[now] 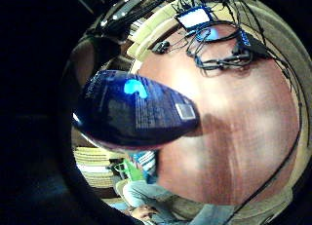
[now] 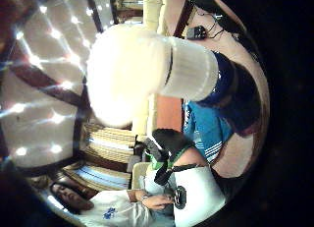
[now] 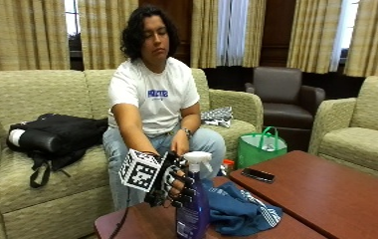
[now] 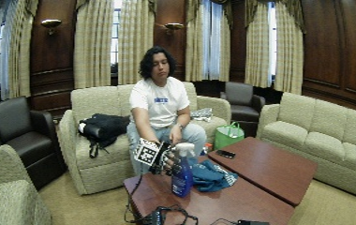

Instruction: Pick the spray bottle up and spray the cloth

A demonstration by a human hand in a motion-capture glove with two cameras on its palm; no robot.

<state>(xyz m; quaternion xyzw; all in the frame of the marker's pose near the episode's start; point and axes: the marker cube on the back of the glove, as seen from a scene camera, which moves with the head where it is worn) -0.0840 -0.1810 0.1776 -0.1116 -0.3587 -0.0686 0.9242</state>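
One gloved right hand [image 3: 176, 184] concerns us here, reaching forward and down from the person's knee, forearm sloping toward the near edge of the desk [image 3: 321, 194]. We see its back turned to the outside camera and its fingers [image 3: 184, 191] curled round the neck of the spray bottle [image 3: 192, 209], so the grip is clamped on the bottle just under the white trigger head [image 3: 196, 159]. The bottle stands upright within the grip; we think its base touches the desk, though the outside view cuts it off at the bottom. In the little finger side palm view the dark blue body [image 1: 134, 110] fills the space close to the palm, with the brown desk beyond it. In the thumb side palm view the white head and ribbed collar [image 2: 189, 70] lie right against the palm. Just beside the grip, on the side away from the person's bare hand [image 3: 179, 147], the blue cloth [image 3: 238, 211] lies crumpled on the desk, close to the bottle. Farther past the cloth a black phone [image 3: 258, 175] rests on the desk.
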